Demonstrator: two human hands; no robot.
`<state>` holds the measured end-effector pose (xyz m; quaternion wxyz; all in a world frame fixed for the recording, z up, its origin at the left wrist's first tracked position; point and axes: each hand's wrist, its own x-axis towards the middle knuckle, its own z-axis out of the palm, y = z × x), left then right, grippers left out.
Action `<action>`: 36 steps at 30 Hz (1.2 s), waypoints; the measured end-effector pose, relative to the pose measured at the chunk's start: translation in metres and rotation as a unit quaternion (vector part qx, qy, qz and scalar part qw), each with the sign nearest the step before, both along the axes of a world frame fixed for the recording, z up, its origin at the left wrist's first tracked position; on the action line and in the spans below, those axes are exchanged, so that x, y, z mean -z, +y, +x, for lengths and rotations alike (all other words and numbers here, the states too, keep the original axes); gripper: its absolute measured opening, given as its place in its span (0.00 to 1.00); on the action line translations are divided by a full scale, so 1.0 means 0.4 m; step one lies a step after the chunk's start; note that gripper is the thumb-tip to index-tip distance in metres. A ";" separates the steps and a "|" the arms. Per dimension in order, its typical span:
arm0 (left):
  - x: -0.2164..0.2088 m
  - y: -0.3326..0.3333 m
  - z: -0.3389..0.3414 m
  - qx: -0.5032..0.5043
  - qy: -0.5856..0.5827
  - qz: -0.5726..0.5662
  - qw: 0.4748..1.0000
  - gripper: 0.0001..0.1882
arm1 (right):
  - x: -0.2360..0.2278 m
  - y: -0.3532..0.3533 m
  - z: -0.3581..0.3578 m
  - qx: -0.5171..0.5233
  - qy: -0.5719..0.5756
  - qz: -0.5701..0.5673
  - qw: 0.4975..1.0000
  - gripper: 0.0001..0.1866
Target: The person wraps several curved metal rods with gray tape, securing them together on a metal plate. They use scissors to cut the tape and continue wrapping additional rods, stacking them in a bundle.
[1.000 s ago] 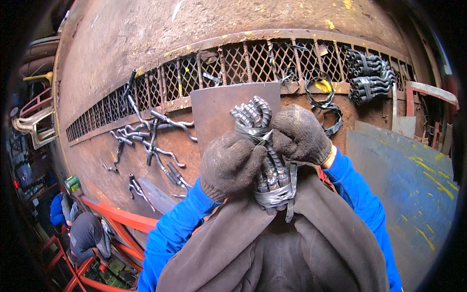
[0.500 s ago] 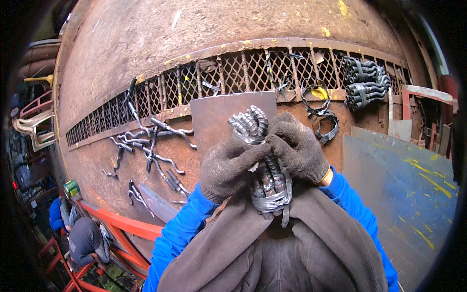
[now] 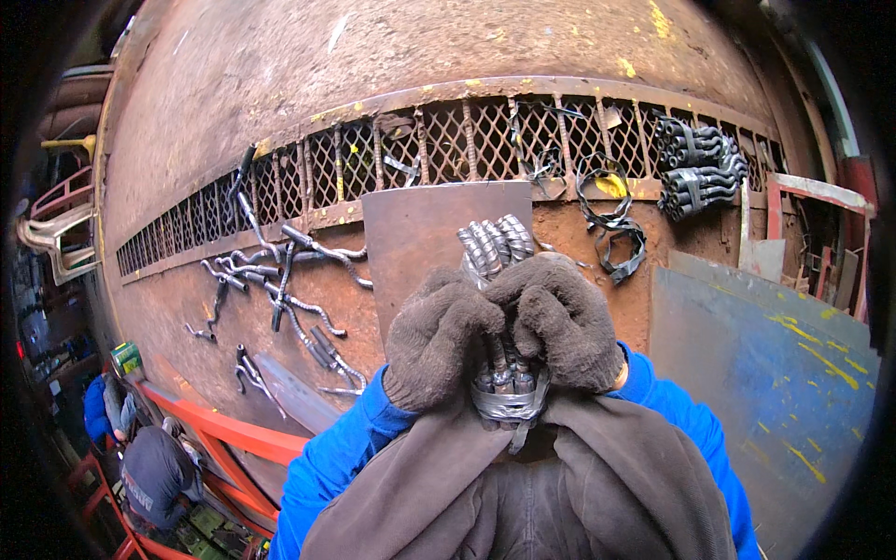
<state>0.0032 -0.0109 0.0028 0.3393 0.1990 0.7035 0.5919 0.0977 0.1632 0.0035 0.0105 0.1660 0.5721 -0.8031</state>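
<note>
Both gloved hands grip one bundle of short bent rebar pieces (image 3: 492, 247), strapped with a metal band near its lower end. My left hand (image 3: 439, 336) wraps the bundle's left side. My right hand (image 3: 560, 322) closes over its right side. The bundle stands roughly upright against my chest, its ribbed ends sticking up above the gloves. Behind it a flat rusty steel plate (image 3: 415, 238) leans on the rusty surface. My sleeves are blue under a brown apron.
A long mesh grating (image 3: 392, 159) crosses the rusty surface. Loose bent rebar pieces (image 3: 280, 280) lie at the left, two strapped bundles (image 3: 695, 168) at the upper right, a strap coil (image 3: 611, 219) between. A blue steel sheet (image 3: 756, 373) sits right. People stand below left by orange railing (image 3: 215, 425).
The bundle and both hands have dropped slightly and come closer to my chest; the grip is unchanged.
</note>
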 end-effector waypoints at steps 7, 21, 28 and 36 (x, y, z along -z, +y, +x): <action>-0.015 -0.001 0.008 -0.029 -0.022 0.005 0.999 0.15 | 0.038 -0.014 -0.017 0.040 0.146 0.082 0.985 0.11; -0.028 0.046 -0.094 0.199 0.205 -0.066 0.956 0.10 | -0.002 0.067 -0.049 -0.146 0.178 0.422 0.877 0.10; -0.007 0.059 -0.108 0.231 0.210 -0.018 0.950 0.12 | -0.015 0.107 -0.058 -0.286 0.121 0.404 0.861 0.12; -0.035 0.058 -0.134 0.284 0.146 -0.054 0.946 0.13 | 0.012 0.128 -0.072 -0.252 0.185 0.339 0.887 0.12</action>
